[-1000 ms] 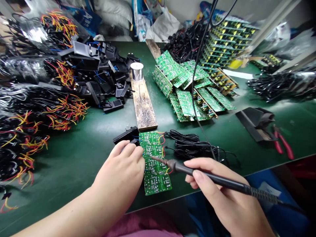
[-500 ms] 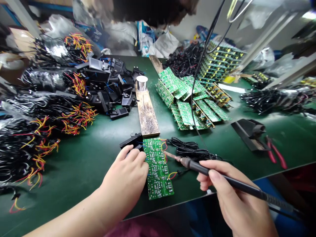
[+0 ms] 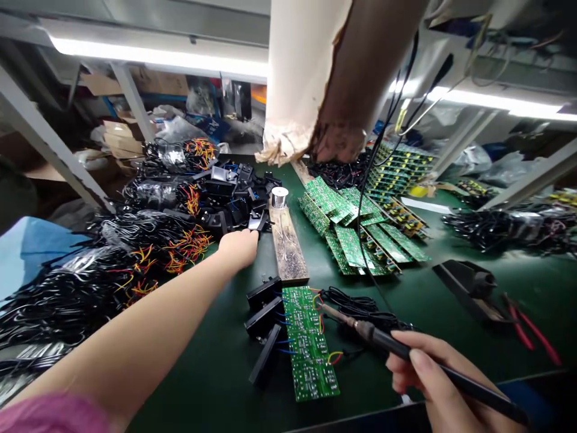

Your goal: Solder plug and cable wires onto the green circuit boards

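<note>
My left hand (image 3: 240, 248) reaches to the near edge of a heap of black plug housings (image 3: 229, 195); its fingertips are at a housing (image 3: 255, 222), and whether they grip it is hidden. My right hand (image 3: 433, 373) holds a soldering iron (image 3: 387, 343), its tip pointing at the right edge of a green circuit board panel (image 3: 311, 343). Blue wires join three black housings (image 3: 262, 319) to the panel's left side. Red and yellow wires and a coiled black cable (image 3: 351, 304) lie along its right side.
Behind the panel, a solder-marked wooden board (image 3: 288, 252) carries a solder spool (image 3: 279, 197). Stacked green boards (image 3: 356, 240) lie right of it. Cable bundles (image 3: 135, 240) fill the left. A black iron holder (image 3: 469, 294) and red-handled pliers (image 3: 532, 331) are at the right.
My left hand has moved from beside the panel forward to the housing heap, uncovering the three wired housings. The view has tilted up. My right hand still holds the iron near the panel's right edge.
</note>
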A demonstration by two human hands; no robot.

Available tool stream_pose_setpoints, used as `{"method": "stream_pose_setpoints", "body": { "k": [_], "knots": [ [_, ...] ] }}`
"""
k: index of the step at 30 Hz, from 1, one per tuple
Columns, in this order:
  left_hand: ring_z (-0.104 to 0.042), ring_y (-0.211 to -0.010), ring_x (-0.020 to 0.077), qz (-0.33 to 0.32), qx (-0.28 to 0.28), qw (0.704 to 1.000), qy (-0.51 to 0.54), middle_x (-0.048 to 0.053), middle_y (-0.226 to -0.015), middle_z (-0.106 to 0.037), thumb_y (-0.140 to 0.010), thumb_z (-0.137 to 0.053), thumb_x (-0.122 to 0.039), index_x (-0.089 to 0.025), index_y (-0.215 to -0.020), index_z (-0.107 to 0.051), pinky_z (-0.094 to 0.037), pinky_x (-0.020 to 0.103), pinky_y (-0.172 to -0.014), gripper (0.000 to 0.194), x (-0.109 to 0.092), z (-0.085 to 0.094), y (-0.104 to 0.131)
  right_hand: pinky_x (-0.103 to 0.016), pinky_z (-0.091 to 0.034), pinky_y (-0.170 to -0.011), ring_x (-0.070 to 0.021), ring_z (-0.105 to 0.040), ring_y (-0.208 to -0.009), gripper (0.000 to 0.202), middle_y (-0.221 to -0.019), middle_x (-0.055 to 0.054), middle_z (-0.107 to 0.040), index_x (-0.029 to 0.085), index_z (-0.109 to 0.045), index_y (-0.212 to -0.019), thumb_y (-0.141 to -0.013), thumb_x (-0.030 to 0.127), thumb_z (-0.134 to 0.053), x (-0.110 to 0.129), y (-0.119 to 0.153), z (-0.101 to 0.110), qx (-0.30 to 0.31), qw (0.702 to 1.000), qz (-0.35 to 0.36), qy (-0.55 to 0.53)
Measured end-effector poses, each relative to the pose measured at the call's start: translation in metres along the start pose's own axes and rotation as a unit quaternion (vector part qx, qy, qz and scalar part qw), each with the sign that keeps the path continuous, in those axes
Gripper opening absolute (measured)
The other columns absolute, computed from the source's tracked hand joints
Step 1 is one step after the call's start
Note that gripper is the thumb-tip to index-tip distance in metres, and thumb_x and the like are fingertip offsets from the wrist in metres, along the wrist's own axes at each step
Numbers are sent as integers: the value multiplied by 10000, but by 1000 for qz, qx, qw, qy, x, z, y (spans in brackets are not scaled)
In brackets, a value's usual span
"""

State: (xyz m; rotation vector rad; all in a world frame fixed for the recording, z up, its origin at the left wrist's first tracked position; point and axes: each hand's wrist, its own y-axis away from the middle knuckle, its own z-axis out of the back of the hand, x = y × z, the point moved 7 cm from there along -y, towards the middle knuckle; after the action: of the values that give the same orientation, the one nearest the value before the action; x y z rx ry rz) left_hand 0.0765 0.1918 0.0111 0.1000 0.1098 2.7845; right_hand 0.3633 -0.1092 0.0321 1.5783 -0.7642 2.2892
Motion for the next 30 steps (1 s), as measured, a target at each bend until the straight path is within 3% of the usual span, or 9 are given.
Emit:
{"method": "stream_pose_setpoints", "body": {
  "k": [3, 6, 10, 13, 16, 21, 27, 30],
  "knots": [
    [-699, -1128, 247, 33, 57, 998, 1, 108, -1327, -681, -1019, -689, -424, -175, -1333, -650, -621, 473, -955, 403, 1, -3, -26, -269, -642, -566, -219, -746, -663, 295, -849, -68, -783, 206, -794, -1085, -1001, 478, -717, 7, 2, 2, 2, 1000, -5, 11],
    [-693, -1147, 254, 32, 70, 997, -1, 111, -1345, -673, -1018, -686, -438, -178, -1349, -642, -614, 485, -971, 423, 4, -4, -31, -274, -653, -627, -219, -754, -716, 289, -890, -72, -784, 205, -786, -1127, -1016, 459, -705, 7, 6, 3, 13, 1000, -25, 11],
    [-690, -1190, 285, -5, 44, 999, -5, 128, -1392, -667, -1059, -582, -478, -229, -1529, -511, -588, 511, -1007, 537, 11, -7, -5, -269, -646, -652, -210, -746, -747, 281, -917, -77, -781, 208, -779, -1157, -1027, 444, -699, 2, 9, 5, 0, 999, -46, -2],
    [-682, -1249, 347, -24, 43, 999, -12, 144, -1486, -644, -1048, -526, -495, -296, -1631, -392, -574, 502, -1003, 630, 22, -12, 20, -274, -643, -640, -205, -736, -731, 293, -901, -80, -776, 205, -781, -1161, -1027, 453, -700, -1, 9, -3, 26, 998, -54, -14],
    [-680, -1263, 390, -20, 60, 998, -18, 154, -1486, -659, -982, -578, -584, -277, -1549, -528, -577, 493, -975, 647, 32, -14, 34, -276, -640, -631, -204, -731, -719, 296, -897, -83, -775, 201, -786, -1156, -1027, 454, -701, -2, 8, -10, 45, 997, -53, -19],
    [-709, -1190, 446, 18, 77, 997, -13, 225, -1337, -735, -839, -641, -786, -205, -1378, -683, -579, 525, -941, 793, 33, -13, 33, -290, -646, -671, -218, -743, -766, 291, -943, -92, -782, 205, -778, -1184, -1032, 439, -697, -4, 12, -9, 42, 998, -47, -19],
    [-735, -1117, 446, 47, 101, 993, 26, 215, -1189, -793, -746, -787, -642, -211, -1304, -742, -577, 514, -940, 706, 37, -14, 26, -299, -645, -669, -222, -739, -751, 290, -931, -89, -778, 213, -771, -1188, -1032, 445, -693, -6, 18, 5, 26, 998, -52, -20],
    [-739, -1125, 392, 36, 78, 993, 75, 180, -1260, -773, -824, -700, -589, -212, -1526, -575, -579, 460, -954, 807, 48, -6, 39, -302, -640, -650, -225, -733, -740, 291, -917, -90, -774, 215, -775, -1179, -1027, 451, -698, -6, 18, 8, 18, 998, -49, -24]
  ]
}}
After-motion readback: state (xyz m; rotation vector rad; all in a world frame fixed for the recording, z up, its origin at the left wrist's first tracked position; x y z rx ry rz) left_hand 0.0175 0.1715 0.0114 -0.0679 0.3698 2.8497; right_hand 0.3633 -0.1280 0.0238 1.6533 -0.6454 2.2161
